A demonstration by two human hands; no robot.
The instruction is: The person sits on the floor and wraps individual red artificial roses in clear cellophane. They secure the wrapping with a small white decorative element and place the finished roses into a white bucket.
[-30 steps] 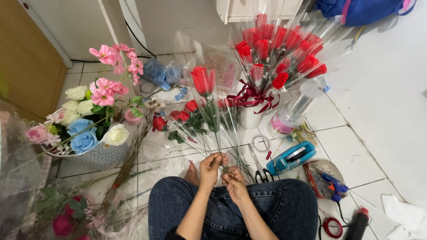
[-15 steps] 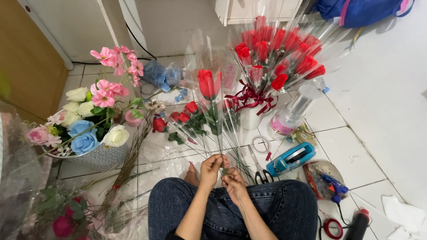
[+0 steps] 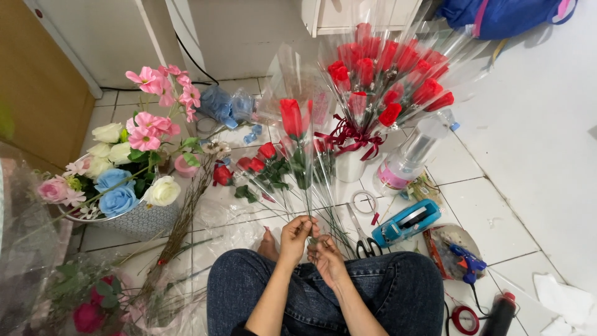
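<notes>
1. Head view: the left hand (image 3: 297, 235) and right hand (image 3: 326, 257) close together on the stem of a wrapped red rose (image 3: 291, 117), held upright above the knees.
2. Its clear wrap is hard to trace; fingertips hidden.
3. Beyond the rose, a red bouquet (image 3: 385, 87) stands on the white tile floor (image 3: 528, 155); scissors (image 3: 364, 239) lie just right of the hands.

Head-worn view, steeply downward, near lap, floor ahead

Dark blue denim jeans, bare forearms without sleeves, one bare foot showing
</notes>
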